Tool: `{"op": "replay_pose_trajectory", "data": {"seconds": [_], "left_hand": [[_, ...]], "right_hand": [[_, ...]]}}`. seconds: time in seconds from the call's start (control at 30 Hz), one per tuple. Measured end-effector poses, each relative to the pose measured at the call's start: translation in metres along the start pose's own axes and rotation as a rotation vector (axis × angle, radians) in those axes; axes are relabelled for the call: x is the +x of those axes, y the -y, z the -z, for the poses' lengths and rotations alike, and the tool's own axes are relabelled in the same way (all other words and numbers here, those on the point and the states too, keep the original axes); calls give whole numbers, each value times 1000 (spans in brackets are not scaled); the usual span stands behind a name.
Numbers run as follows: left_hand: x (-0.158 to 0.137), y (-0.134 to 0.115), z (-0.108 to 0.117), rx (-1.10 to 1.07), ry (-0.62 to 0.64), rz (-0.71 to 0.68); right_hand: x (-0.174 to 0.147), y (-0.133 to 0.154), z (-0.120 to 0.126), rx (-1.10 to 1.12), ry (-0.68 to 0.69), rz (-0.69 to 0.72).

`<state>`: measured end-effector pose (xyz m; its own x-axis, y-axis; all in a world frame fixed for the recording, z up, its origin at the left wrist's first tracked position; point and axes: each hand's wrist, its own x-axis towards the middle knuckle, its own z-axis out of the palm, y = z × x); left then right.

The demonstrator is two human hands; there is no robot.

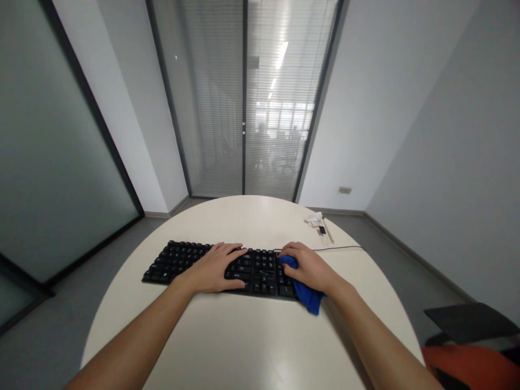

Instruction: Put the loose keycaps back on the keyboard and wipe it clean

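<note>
A black keyboard (244, 268) lies crosswise on the pale table. My left hand (213, 268) rests flat across its middle, fingers spread and thumb toward the near edge, hiding some of the keys. At the keyboard's right end my right hand (306, 265) grips a blue cloth (311, 298). Part of the cloth is bunched under the fingers against the number keys, and the rest hangs over the near right corner onto the tabletop. The cloth hides the keys beneath it.
The round table (227, 341) carries a crumpled white tissue (314, 219), a small black item (322, 230) and a thin pale stick (328, 231) at its far right. A dark cable (341, 248) runs to the right edge. An orange-red chair (471, 365) stands lower right.
</note>
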<state>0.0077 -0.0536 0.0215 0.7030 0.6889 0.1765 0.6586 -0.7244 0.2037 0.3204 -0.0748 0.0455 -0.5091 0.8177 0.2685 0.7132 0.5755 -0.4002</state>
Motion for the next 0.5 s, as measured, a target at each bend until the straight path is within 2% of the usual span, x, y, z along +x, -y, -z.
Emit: {"op": "replay_pose_trajectory", "data": {"seconds": [0.3, 0.5], "left_hand": [[0, 0, -1, -8, -8, 1], [0, 0, -1, -7, -10, -2]], "right_hand": [[-1, -4, 3, 8, 20, 5], [-2, 2, 6, 62, 67, 85]]}}
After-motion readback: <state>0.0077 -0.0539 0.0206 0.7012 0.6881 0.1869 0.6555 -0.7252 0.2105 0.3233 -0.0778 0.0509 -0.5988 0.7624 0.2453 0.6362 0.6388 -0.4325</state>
